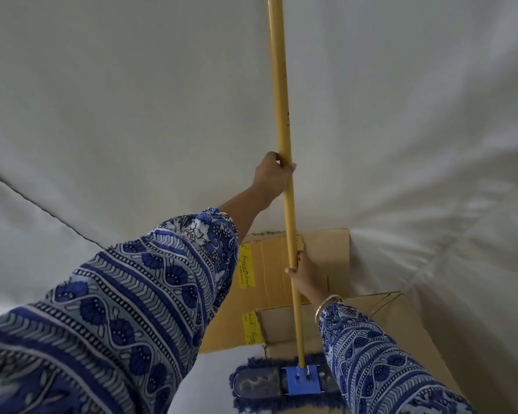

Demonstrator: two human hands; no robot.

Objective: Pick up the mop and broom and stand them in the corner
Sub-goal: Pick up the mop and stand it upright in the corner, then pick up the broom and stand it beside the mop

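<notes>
The mop stands nearly upright in front of me, its long yellow handle (pixel 281 94) running up past the top of the frame. Its flat head (pixel 260 383) with a blue fringe and a blue bracket rests on the white floor at the bottom. My left hand (pixel 271 174) grips the handle about halfway up. Lower down, my right hand (pixel 304 268) holds the same handle with fingers wrapped around it. Both arms wear blue patterned sleeves. No broom is in view.
Flattened cardboard boxes (pixel 326 246) with yellow labels lie on the floor against the white walls (pixel 132 100), behind and to the right of the mop head. The walls meet in a corner behind the handle. A dark cable or line (pixel 36 204) crosses the left wall.
</notes>
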